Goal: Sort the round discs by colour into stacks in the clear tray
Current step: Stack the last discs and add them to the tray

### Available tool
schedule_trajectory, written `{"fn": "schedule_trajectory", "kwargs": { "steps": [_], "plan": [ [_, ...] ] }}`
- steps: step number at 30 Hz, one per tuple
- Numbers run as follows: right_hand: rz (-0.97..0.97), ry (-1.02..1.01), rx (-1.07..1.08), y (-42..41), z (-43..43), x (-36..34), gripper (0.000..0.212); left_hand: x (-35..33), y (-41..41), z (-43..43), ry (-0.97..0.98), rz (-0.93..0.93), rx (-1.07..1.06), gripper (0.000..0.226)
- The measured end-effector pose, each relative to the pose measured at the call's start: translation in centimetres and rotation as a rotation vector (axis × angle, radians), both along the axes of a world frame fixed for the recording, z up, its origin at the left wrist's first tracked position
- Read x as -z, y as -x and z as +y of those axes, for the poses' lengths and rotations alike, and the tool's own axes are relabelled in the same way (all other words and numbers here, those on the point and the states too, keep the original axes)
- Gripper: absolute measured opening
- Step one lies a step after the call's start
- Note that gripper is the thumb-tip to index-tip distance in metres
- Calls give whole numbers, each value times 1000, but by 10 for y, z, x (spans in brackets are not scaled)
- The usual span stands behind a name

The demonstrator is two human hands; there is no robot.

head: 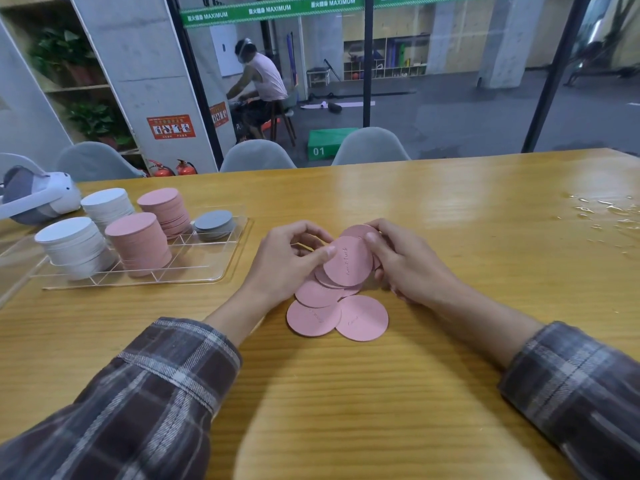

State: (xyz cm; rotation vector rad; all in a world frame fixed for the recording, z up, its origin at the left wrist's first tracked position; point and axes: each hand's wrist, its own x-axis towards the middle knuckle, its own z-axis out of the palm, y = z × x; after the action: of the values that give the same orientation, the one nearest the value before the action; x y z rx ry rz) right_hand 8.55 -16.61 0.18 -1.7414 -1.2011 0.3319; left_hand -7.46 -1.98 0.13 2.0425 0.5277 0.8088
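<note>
Fingers point(320, 255) of left hand point(284, 266) and right hand point(410, 270) pinch a fan of pink discs point(348, 263) above the table point(450, 209) centre; more lie flat beneath. Tray point(221, 271) with sorted stacks point(138, 244) stands toward the left edge.

table point(450, 209): wood with fine straight grain, varnished, shining under the light
wet patch point(602, 209): clear drops on the varnish, very glossy
pink discs point(362, 318): thin, matt, smooth (card or felt, I cannot tell), with faint pressed lettering
white discs point(74, 244): same matt finish
grey discs point(214, 223): matt also
clear tray point(214, 268): transparent hard plastic, glossy
sleeves point(166, 375): woven checked cloth, soft looking
headset point(62, 192): smooth white plastic, grey cloth padding
</note>
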Motion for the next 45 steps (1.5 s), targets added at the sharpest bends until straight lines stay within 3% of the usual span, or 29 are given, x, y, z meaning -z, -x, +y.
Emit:
{"fn": "schedule_trajectory", "kwargs": {
  "steps": [13,16,18,21,31,35,39,45],
  "plan": [
    [-94,-27,-61,-4,5,8,22,-2,-3,-10,-62,-52,-48,10],
    [-133,-24,14,-6,4,6,22,1,-2,-3,-248,98,-114,9],
    [-126,-19,47,-8,2,5,19,5,0,3,-342,278,-110,21],
    [-122,-20,77,-10,1,5,16,6,3,5,-358,397,-53,34],
    [-118,12,165,-11,0,2,17,-1,3,10,-67,150,-48,6],
    [64,29,80,-4,1,2,27,-4,1,4,66,30,-8,4],
    [140,33,-18,4,1,-4,29,-1,-2,-5,76,-32,-12,9],
    [-48,9,-64,1,3,1,14,0,-2,-7,78,-45,1,15]
  ]
}}
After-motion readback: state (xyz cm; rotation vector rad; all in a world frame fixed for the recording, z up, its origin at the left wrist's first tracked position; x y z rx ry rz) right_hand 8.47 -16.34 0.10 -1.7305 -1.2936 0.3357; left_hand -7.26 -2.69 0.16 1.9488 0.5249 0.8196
